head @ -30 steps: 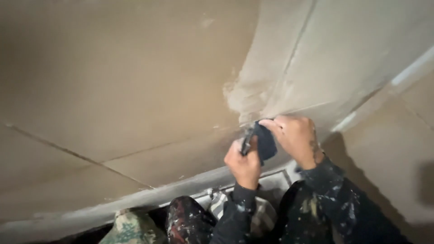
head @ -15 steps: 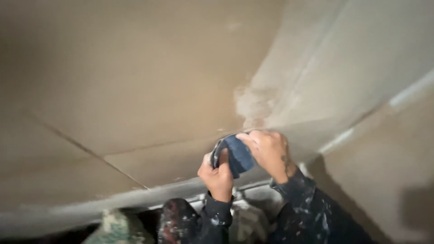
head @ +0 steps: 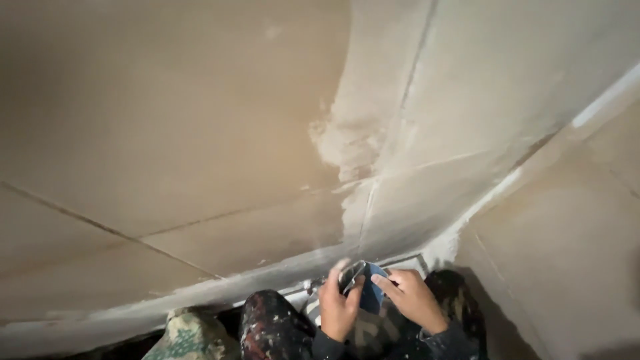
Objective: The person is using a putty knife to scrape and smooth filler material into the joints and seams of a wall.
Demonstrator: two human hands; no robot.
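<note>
Matt board walls (head: 167, 133) — a rough, chalky plaster patch (head: 343, 143) at 12 o'clock. Blue pad (head: 371, 293) looks dull; cloth trousers (head: 273, 330) — paint-spattered — at 6.

A single head-worn camera looks steeply down along the beige plasterboard wall (head: 173, 127) into a room corner, close to the wall; the person's two hands sit low at the frame's bottom edge, near the lens.

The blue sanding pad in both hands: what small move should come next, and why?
Probably lift the blue pad back up to the rough filler patch at the board joint. Both the left hand and the right hand hold it low, near the knees, and the patch looks uneven.
</note>
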